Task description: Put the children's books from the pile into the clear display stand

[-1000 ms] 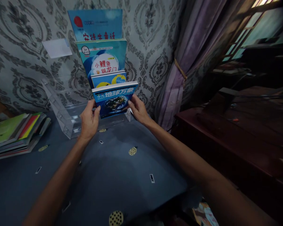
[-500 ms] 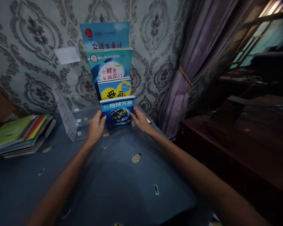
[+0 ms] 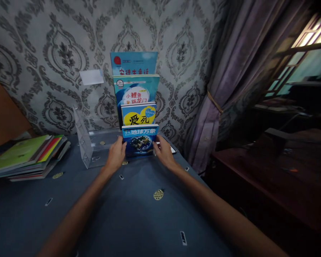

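Observation:
Both my hands grip the front blue book with a globe on its cover [image 3: 140,142]. My left hand [image 3: 116,153] is closed on its left edge, and my right hand [image 3: 164,151] on its right edge. Behind it, a blue book with a yellow heart [image 3: 139,115], a teal book [image 3: 136,91] and a light blue book [image 3: 134,63] rise in steps, each taller than the one in front. These books stand upright at the right part of a clear stepped rack [image 3: 85,142]. The book's lower edge and my fingertips behind it are partly hidden.
A pile of books [image 3: 24,157] lies at the left of the blue tablecloth [image 3: 128,214]. A phone-like object [image 3: 172,149] lies behind my right hand. Patterned wallpaper, a tied purple curtain [image 3: 203,135] and a dark red table [image 3: 270,178] are beyond.
The camera view has shifted, so the books and rack appear lower and farther right. Both hands keep their hold on the front book's sides.

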The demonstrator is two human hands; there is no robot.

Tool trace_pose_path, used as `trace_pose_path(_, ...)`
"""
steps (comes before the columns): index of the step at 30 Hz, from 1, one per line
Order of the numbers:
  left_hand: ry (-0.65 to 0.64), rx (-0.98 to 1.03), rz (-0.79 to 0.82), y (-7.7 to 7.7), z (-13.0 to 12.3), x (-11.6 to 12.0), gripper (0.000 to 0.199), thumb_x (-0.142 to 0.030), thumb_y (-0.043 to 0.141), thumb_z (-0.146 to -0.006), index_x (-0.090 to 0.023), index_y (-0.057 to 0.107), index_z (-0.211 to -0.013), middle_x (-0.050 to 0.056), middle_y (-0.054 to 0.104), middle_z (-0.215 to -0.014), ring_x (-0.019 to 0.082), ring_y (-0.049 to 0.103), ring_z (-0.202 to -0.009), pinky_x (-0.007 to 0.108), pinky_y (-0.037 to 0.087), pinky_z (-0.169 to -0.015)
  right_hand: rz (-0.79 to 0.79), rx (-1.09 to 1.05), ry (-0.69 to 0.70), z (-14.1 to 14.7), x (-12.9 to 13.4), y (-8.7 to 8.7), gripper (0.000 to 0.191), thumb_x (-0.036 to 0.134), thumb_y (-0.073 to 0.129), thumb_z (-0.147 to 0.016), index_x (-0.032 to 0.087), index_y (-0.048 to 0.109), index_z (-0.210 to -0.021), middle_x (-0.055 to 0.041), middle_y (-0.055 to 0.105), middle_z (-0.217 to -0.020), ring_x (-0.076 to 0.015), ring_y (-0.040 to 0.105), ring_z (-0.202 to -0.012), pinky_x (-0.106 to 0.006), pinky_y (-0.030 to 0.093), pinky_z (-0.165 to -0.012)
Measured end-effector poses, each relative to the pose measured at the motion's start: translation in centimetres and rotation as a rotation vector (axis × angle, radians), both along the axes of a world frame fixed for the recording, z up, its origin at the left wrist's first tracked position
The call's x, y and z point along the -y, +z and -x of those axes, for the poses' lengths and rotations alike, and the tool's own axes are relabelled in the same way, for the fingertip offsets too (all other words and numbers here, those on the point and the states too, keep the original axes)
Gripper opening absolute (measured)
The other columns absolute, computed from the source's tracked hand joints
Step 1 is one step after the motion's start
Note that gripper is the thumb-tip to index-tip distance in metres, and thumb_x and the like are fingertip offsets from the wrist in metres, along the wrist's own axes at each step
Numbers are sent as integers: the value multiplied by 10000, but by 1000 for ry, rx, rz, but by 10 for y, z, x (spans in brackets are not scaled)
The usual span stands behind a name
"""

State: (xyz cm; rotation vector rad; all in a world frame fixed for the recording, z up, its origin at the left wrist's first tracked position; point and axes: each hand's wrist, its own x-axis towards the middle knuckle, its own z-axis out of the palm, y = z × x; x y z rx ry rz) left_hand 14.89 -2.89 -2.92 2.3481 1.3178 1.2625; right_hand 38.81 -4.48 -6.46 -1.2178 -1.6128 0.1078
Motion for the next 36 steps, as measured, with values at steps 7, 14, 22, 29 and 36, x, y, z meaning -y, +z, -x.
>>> trace_pose_path(7, 24, -14, 36, 1, -7, 5, 101, -286, 391, -968, -253, 421, -877, 61, 628, -818, 240, 630, -769, 328, 429, -705, -28, -56, -28, 0, -3, -1, 274, 308, 463, -931, 192, 600, -1139, -131, 697, -1054, -276, 654, -896, -425, 541, -796)
trace_pose_path(14, 6, -17, -3, -3, -7, 3, 88, -276, 387, -981, -246, 441, -917, 70, 648, -847, 245, 645, -796, 333, 441, -711, -66, -33, -53, -2, -1, -4, 291, 324, 476, -943, 213, 611, -1175, -131, 684, -1086, -288, 636, -979, -469, 538, -885)
trace_pose_path(22, -2, -29, -27, -8, -5, 3, 110, -291, 393, -997, -227, 483, -986, 80, 675, -900, 244, 659, -824, 342, 464, -723, -44, -45, -19, -3, 0, -7, 316, 328, 461, -954, 191, 622, -1188, -158, 677, -1119, -313, 633, -1027, -511, 530, -918)
trace_pose_path(29, 14, -56, -14, -9, -4, 4, 112, -281, 394, -1001, -224, 490, -1007, 74, 676, -893, 244, 667, -821, 334, 469, -709, -51, -52, -19, -4, 0, -7, 308, 362, 440, -973, 203, 640, -1147, -138, 690, -1081, -291, 628, -1015, -488, 521, -938)
trace_pose_path(36, 28, -85, 5, -11, -3, 3, 164, -305, 393, -1006, -218, 508, -1084, 89, 695, -933, 262, 683, -845, 358, 497, -727, -48, -54, -30, -3, 2, -6, 311, 369, 430, -984, 210, 651, -1133, -129, 689, -1080, -281, 628, -1004, -473, 526, -928)
